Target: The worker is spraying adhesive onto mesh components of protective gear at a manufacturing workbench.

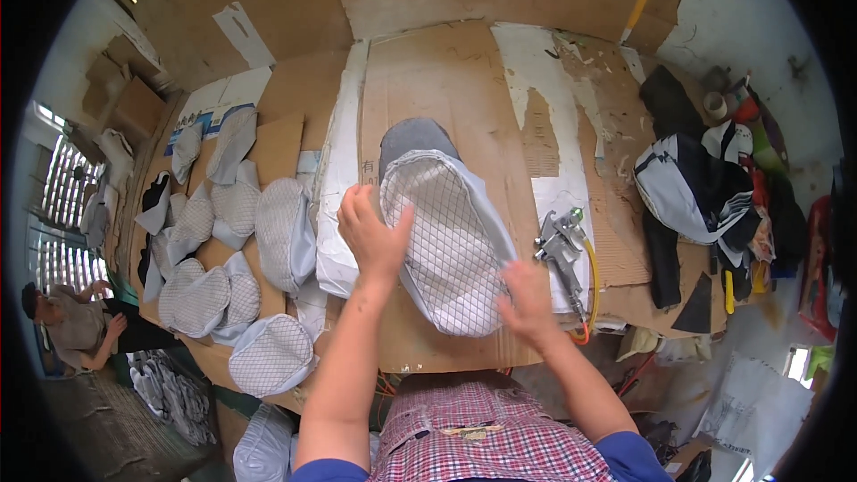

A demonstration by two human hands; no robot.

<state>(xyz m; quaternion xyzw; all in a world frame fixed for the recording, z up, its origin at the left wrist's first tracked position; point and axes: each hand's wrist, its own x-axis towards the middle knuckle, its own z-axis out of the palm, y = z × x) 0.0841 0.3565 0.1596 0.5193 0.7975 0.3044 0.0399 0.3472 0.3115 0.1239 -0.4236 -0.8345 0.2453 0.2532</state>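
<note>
"What's far left of the spray gun?"

"Grid-quilted fabric pieces, and among the far ones a blue-and-white printed panel, its lettering too small to read."

"Closer to the gun?"

"The left hand, thumb and fingers spread apart, thumb over the left rim of a larger quilted cover. Black characters are printed on the cardboard just beyond that hand."

"How does the cover lie?"

"On the cardboard, left of the gun. Its long axis runs away from the person: dark grey end far and slightly left, pale rounded end near the cardboard's front edge. Cardboard shows beyond the grey end and in a strip toward the gun."

"And the right hand?"

"Left of the gun's handle, at the cover's right rim; I can't tell whether it grips."

"Right of the gun?"

"Black and pale-grey fabric pieces, heaped."
</note>
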